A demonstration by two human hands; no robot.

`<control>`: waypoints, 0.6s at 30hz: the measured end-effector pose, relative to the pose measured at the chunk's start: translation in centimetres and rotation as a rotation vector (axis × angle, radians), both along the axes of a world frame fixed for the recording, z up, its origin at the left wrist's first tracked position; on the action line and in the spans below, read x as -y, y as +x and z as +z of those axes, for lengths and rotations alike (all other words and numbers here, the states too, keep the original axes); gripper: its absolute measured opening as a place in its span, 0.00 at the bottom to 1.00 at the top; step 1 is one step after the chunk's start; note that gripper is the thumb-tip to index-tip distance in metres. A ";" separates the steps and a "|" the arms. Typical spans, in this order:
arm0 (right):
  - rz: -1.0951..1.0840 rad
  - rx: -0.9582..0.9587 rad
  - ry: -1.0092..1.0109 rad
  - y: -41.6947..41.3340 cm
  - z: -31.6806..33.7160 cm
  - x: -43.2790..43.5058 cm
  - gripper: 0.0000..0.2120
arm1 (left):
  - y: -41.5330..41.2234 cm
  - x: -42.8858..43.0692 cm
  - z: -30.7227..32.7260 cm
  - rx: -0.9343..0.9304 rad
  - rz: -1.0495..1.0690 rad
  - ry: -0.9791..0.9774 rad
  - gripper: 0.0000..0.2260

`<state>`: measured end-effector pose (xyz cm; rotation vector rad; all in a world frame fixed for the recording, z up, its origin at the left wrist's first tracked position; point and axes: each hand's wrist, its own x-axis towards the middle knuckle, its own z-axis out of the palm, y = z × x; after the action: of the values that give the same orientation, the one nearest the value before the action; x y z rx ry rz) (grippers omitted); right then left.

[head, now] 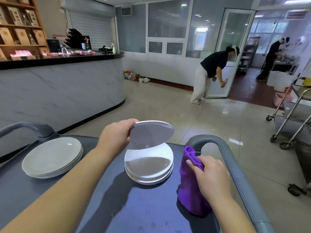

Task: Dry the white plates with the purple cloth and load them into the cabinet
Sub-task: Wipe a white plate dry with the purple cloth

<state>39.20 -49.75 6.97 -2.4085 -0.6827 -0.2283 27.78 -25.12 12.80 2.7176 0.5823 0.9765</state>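
Observation:
My left hand (117, 132) grips the rim of one white plate (152, 134) and tilts it up off a short stack of white plates (149, 170) in the middle of the dark cart top (143, 209). A second stack of white plates (52, 157) lies at the cart's left. My right hand (209, 175) holds the purple cloth (189, 189), which hangs bunched at the cart's right edge. No cabinet shows.
Grey cart handles (235, 169) curve up at both far corners; water drops dot the cart top. A marble-fronted counter (58, 91) stands at left, a steel trolley (291, 125) at right. One person (212, 71) bends by a door; another works in the far room.

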 end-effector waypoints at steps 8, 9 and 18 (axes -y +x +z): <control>0.072 -0.111 0.256 -0.2 -0.9 -0.3 0.11 | 0.5 -0.1 0.4 -0.068 0.044 0.132 0.14; 0.069 -0.110 0.243 -0.2 -0.9 -0.5 0.11 | 0.5 -0.2 0.5 -0.067 0.050 0.120 0.14; -0.025 -0.287 0.356 -0.6 -0.4 -2.0 0.16 | -0.7 -2.7 0.2 -0.007 0.220 -0.401 0.10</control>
<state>38.61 -47.78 6.60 -2.0542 -0.4386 -0.0092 27.11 -22.39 12.96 2.3374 0.9787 0.7931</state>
